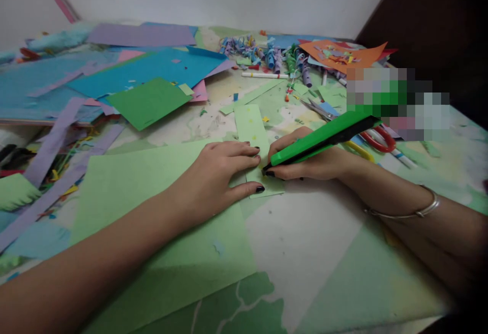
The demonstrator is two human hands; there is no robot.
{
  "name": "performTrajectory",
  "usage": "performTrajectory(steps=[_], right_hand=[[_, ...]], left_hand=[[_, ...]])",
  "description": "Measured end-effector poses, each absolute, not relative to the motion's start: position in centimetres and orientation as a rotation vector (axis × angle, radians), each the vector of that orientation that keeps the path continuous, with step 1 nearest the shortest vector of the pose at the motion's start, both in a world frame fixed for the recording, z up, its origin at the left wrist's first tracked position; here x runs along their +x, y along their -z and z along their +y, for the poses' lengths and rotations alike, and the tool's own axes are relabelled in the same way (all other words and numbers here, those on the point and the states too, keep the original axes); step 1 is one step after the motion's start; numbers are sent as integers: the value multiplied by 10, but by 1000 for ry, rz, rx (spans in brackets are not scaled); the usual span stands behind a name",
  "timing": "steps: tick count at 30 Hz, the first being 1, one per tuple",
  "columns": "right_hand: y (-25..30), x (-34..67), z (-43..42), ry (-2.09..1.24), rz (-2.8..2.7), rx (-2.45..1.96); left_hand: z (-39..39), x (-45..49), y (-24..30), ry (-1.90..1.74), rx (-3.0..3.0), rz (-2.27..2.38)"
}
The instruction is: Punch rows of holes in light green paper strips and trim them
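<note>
In my right hand (305,161) is a long green and black utility knife (316,138), gripped like a pen. Its dark tip meets a narrow light-green paper strip (249,120), and small yellow marks dot that strip. My left hand (221,171) lies flat with its fingers stretched out, the fingertips resting on the strip's left edge. Beneath this hand is a large light-green paper sheet (125,186). The strip partly disappears behind my left fingers.
Scissors (320,109) with red handles lie just beyond my right hand. Blue sheets (152,69) and a green card (148,102) sit at the back left. Curled paper pieces (244,47), a white marker (265,75) and an orange sheet (343,54) lie farther back. Scraps are scattered about.
</note>
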State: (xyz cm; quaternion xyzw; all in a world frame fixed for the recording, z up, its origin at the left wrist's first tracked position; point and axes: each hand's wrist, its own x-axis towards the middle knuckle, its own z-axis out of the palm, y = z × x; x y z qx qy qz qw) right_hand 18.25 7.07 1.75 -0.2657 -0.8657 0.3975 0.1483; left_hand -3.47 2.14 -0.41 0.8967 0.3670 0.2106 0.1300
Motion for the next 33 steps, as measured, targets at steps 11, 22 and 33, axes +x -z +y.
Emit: performTrajectory(steps=[11,22,33], right_hand=[[-17,185,72,-1065,-2516,-775],[-15,181,62,-966,-2504,-827],[-22,177,51,-923,-2495,-975]], left_hand=[[22,-35,5,-620,2589,1080],[22,-35,5,-618,2580,1078],[9,-29,-2,-411,2756,1244]])
